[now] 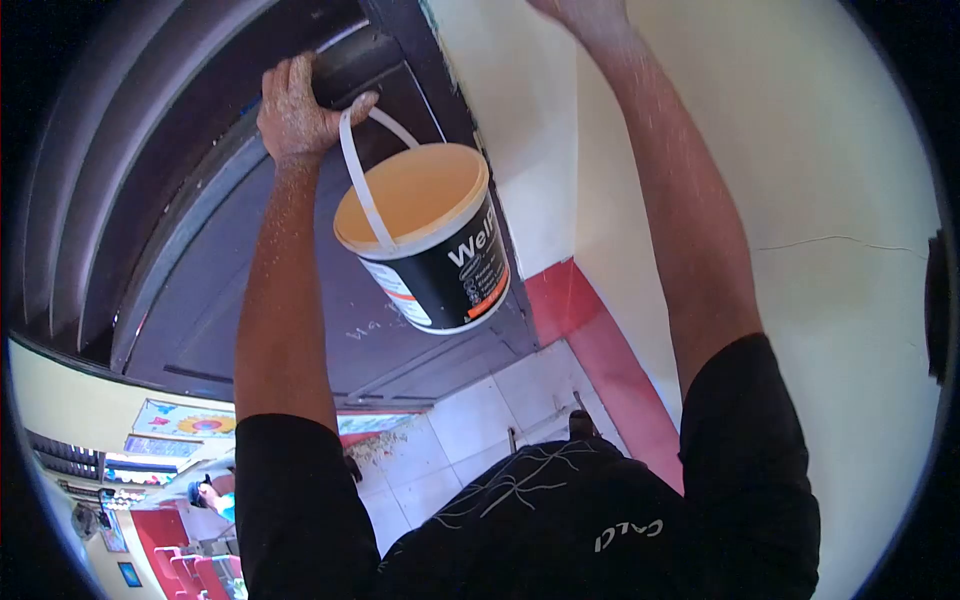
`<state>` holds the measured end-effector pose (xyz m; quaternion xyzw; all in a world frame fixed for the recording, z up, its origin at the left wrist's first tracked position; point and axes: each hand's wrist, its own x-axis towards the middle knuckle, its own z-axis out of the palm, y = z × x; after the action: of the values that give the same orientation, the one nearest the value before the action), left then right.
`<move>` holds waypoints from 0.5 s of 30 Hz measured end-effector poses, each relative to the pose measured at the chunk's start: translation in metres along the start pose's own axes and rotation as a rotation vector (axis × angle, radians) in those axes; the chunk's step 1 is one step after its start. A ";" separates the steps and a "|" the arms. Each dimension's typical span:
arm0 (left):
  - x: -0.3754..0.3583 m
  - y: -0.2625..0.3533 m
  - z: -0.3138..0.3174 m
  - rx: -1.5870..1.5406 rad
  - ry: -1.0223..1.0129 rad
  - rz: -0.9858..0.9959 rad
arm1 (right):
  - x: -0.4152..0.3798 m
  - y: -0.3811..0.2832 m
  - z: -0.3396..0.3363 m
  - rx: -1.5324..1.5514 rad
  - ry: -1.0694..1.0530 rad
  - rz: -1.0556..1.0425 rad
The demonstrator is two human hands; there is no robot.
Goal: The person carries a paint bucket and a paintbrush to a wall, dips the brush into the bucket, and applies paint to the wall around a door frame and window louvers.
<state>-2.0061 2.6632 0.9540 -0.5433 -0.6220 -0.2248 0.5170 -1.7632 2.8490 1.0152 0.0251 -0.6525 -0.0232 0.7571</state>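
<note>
My left hand [300,112] is raised against the dark purple door [330,225], its fingers curled over a ledge of the woodwork. Around its thumb loops the white handle [362,185] of a plastic bucket [435,275]. The bucket hangs tilted below the hand, its black label facing me. Its inner wall looks cream-orange, and the bottom is out of sight. Pale specks cover the left hand and forearm. My right hand [588,14] reaches up beside the cream wall [820,180]. The top of the picture cuts off its fingers, hiding anything they hold.
A red band [620,370] runs along the wall's foot. White floor tiles [470,420] lie below, with debris [385,443] near the door. At lower left are a person in a dark cap [202,492], red chairs [190,570] and a flower picture [195,422].
</note>
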 end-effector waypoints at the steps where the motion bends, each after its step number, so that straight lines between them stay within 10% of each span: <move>1: 0.000 0.001 0.000 0.003 -0.001 0.000 | -0.031 -0.004 -0.007 0.051 0.011 -0.021; 15: -0.001 0.000 0.003 0.089 0.020 0.043 | -0.326 -0.075 -0.093 0.087 -0.502 0.710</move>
<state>-2.0079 2.6655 0.9521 -0.5309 -0.6145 -0.1911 0.5514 -1.7190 2.7966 0.6748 -0.1753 -0.7848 0.2604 0.5343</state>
